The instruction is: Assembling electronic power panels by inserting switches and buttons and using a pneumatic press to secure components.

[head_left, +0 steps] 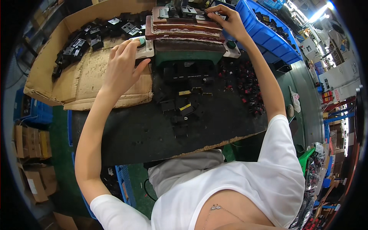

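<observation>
My left hand [122,66] reaches to the left side of the press base, its fingertips resting on a green push button [142,41] in a pale housing. Its thumb stands apart and it holds nothing. On the upper right of the base, my right hand [228,23] has thumb and fingers pinched at the edge of the fixture; what is between them is too small to make out. A black part with a metal plate [188,12] sits on the fixture, above stacked reddish-brown plates [184,28]. The second green button [231,45] is below my right wrist, untouched.
An open cardboard box [88,82] with several black parts [78,48] is at left. Loose black housings [186,107] lie on the dark table [130,134], with small red and black pieces [249,88] at right. A blue crate [268,38] of parts stands at far right.
</observation>
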`<state>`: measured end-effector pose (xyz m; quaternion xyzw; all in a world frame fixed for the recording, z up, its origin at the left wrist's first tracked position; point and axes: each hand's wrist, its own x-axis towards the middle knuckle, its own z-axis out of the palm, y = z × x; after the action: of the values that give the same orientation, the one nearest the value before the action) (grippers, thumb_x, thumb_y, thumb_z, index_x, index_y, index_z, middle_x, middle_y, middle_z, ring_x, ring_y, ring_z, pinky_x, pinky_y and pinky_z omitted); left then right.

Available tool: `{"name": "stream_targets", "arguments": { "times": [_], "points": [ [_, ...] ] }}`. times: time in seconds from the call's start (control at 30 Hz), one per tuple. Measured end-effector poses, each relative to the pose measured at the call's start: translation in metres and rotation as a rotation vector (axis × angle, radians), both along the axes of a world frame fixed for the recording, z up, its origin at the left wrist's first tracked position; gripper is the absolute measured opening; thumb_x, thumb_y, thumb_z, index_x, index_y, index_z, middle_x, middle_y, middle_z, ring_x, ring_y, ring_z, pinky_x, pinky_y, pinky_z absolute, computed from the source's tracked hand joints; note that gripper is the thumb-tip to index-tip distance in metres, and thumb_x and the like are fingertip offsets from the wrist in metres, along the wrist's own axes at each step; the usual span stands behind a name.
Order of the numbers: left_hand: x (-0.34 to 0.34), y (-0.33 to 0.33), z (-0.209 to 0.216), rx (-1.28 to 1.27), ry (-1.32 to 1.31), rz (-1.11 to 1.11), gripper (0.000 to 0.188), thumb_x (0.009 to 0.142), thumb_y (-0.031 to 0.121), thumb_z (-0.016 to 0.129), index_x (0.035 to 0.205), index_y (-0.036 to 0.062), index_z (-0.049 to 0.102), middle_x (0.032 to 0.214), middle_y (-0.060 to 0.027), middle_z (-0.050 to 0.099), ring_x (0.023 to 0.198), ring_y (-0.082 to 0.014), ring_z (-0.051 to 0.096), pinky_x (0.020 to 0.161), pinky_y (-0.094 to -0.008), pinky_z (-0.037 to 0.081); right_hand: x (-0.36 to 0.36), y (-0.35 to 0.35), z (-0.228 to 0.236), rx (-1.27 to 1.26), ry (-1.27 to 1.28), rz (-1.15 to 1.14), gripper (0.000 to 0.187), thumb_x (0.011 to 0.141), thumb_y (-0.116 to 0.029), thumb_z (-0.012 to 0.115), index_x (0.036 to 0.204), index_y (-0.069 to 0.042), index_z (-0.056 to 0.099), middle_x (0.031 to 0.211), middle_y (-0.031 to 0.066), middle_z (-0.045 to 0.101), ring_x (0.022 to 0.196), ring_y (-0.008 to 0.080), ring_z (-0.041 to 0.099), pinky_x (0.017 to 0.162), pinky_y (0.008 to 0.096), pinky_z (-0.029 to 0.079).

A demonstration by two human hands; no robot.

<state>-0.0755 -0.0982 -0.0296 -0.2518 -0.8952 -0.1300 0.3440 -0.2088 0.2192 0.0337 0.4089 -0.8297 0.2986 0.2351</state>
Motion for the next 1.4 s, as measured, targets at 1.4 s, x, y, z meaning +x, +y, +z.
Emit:
{"name": "stream_targets", "arguments": {
  "times": [1.4],
  "points": [
    [-0.008, -0.009, 0.002, 0.066, -0.032, 0.035, 0.041, 0.082, 0.03, 0.061, 0.114, 0.0092, 0.047, 0.108, -0.0067, 0.057, 0.11, -0.0238, 0.048, 0.104, -0.0474, 0.02, 0.046, 0.057, 0.008, 0.437, -0.602, -0.227, 0.025, 0.082, -0.016, 0.063, 0.07, 0.005, 0.066, 0.044, -0.0001, 0.046, 0.035, 0.0056, 0.042, 0.035, 0.0221, 0.034]
  ]
}}
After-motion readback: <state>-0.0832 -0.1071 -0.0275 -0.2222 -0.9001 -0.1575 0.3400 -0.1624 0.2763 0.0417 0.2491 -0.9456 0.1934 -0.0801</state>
